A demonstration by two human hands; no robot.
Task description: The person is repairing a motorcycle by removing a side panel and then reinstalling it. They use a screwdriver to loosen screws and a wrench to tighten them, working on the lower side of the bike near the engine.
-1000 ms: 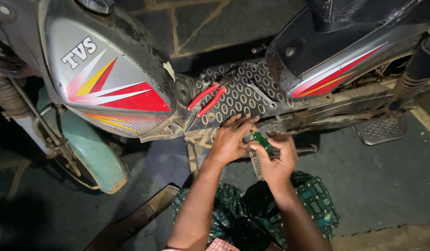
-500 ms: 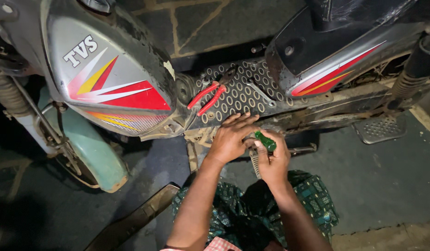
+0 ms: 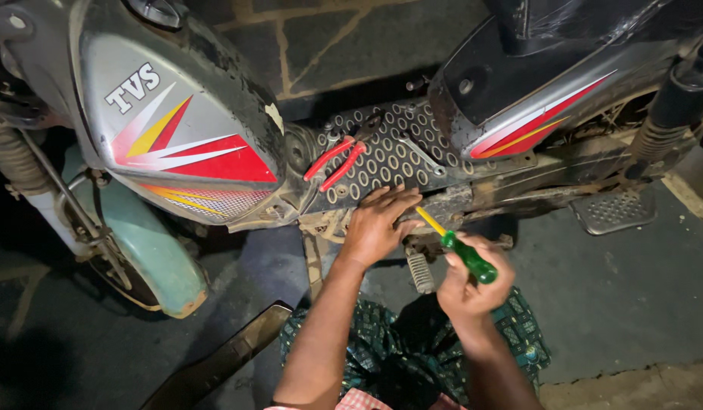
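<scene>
My right hand (image 3: pixel 473 285) grips a screwdriver (image 3: pixel 458 247) with a green handle and a yellow collar, its tip pointing up-left toward the underside of a motorcycle. My left hand (image 3: pixel 375 226) rests flat with fingers spread against the lower edge of the perforated grey side panel (image 3: pixel 389 156). Red-handled pliers (image 3: pixel 334 163) lie on that panel just above my left hand. The screwdriver tip ends close beside my left fingers.
The grey motorcycle fuel tank (image 3: pixel 176 129) with red, yellow and white stripes fills the left. A teal front fender (image 3: pixel 150 258) hangs below it. A metal footrest (image 3: pixel 613 211) juts out at right, a ribbed foot peg (image 3: pixel 420 272) sits between my arms, and a shock spring (image 3: pixel 655 137) is at far right.
My right hand has drawn back and down from the bike, bringing the screwdriver out into plain view. My left hand stays pressed on the panel's lower edge.
</scene>
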